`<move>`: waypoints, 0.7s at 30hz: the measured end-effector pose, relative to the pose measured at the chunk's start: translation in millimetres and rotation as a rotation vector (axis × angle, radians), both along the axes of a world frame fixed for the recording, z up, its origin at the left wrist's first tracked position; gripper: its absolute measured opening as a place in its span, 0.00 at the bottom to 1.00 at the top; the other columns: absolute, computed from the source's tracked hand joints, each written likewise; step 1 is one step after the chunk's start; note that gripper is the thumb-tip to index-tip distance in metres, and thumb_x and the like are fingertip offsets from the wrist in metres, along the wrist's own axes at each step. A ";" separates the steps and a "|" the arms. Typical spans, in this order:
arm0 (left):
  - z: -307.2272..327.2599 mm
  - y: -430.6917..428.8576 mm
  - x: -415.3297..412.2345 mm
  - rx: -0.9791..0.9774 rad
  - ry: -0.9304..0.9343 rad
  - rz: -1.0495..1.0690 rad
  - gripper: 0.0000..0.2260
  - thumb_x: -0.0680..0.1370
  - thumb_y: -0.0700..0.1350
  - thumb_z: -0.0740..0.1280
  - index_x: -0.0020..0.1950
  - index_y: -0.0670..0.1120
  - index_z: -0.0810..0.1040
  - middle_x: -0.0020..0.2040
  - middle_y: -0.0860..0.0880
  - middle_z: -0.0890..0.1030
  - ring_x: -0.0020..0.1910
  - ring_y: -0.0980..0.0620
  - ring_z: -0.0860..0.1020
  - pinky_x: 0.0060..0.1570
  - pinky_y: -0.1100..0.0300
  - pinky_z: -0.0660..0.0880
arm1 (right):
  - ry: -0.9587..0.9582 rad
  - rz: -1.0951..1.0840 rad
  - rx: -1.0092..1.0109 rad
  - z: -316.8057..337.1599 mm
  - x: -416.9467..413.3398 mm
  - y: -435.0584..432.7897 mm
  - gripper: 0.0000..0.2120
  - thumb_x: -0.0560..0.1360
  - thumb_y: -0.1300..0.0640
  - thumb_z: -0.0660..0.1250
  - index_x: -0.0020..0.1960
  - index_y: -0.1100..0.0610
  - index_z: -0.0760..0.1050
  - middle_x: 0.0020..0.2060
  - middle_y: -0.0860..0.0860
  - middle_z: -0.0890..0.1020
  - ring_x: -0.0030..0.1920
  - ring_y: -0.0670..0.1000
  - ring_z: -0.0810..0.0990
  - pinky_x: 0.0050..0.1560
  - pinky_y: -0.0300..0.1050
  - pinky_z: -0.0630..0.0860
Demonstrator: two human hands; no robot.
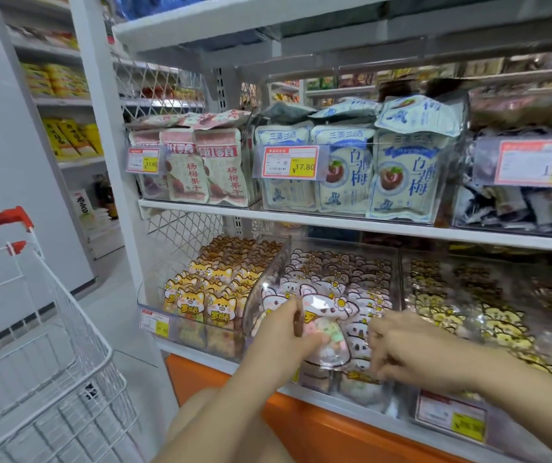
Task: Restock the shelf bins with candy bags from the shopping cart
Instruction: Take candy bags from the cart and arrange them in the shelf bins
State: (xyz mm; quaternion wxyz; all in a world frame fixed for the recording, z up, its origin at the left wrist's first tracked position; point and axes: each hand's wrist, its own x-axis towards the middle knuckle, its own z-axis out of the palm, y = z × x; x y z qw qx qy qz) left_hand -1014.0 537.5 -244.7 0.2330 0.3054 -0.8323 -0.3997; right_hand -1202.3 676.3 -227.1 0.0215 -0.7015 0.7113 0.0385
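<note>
Shop aisle with white shelving (334,219) fills the centre and right of frame.
Item 1: left hand (279,339), bottom centre. Fingers and thumb are curled round a clear candy bag (326,332) of pastel sweets, held upright over the front of the middle bin (269,269) on the lower shelf.
Item 2: right hand (411,355), just right of that bag. Fingers are bent down among the matching bags at the bin's front; whether they pinch 1 cannot be told.
Item 3: shopping cart (107,355), lower left, with a red handle; its inside is cut off by the frame edge.
Right-hand bin (501,312) is blurred and its contents are hard to read. The lower price tags are illegible.
</note>
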 end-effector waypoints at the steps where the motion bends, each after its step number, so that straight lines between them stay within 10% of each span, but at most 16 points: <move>1: -0.7 5.1 -6.0 -0.024 -0.012 -0.004 0.17 0.74 0.51 0.74 0.48 0.42 0.71 0.38 0.46 0.70 0.35 0.51 0.66 0.35 0.59 0.64 | 0.035 -0.007 -0.011 -5.9 -1.0 0.1 0.10 0.78 0.43 0.63 0.54 0.40 0.81 0.48 0.40 0.70 0.55 0.46 0.65 0.62 0.47 0.62; 10: 1.0 9.4 -21.6 -0.135 -0.040 0.035 0.18 0.74 0.52 0.75 0.44 0.44 0.69 0.35 0.51 0.68 0.33 0.53 0.65 0.32 0.61 0.62 | -0.223 -0.168 -0.016 -9.3 -15.5 -5.9 0.06 0.76 0.45 0.69 0.52 0.38 0.82 0.46 0.36 0.81 0.63 0.40 0.67 0.73 0.65 0.31; 21: -8.2 27.8 -46.2 -0.164 -0.085 -0.016 0.20 0.71 0.54 0.77 0.39 0.52 0.65 0.34 0.53 0.70 0.34 0.53 0.68 0.35 0.58 0.66 | -0.103 -0.347 -0.237 -32.0 -27.4 -24.4 0.02 0.75 0.55 0.65 0.44 0.49 0.72 0.35 0.42 0.68 0.55 0.51 0.76 0.77 0.49 0.52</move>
